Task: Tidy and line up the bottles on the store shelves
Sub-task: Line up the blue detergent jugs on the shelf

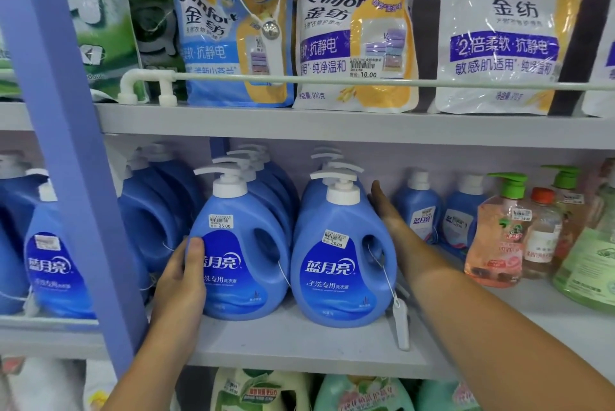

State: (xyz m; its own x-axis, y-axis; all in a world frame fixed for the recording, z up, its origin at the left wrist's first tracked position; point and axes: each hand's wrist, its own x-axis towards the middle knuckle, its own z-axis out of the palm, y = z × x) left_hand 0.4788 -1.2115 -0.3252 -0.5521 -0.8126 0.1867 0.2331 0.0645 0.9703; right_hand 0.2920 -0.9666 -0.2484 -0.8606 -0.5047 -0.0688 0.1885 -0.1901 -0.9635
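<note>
Two rows of blue pump detergent bottles stand on the middle shelf [293,340]. My left hand [181,277] grips the left side of the front bottle of the left row [243,254], thumb on its label. My right hand [387,211] lies flat with straight fingers against the right flank of the right row, beside its front bottle [342,264]. Behind each front bottle several more pump heads line up toward the back.
A purple upright post [66,144] stands at the left, with more blue bottles [50,264] beyond it. Smaller blue bottles [419,211], pink and green soap bottles [499,231] fill the right. Softener pouches [352,28] sit above behind a white rail [332,80]. A white security tag [401,324] hangs from the right front bottle.
</note>
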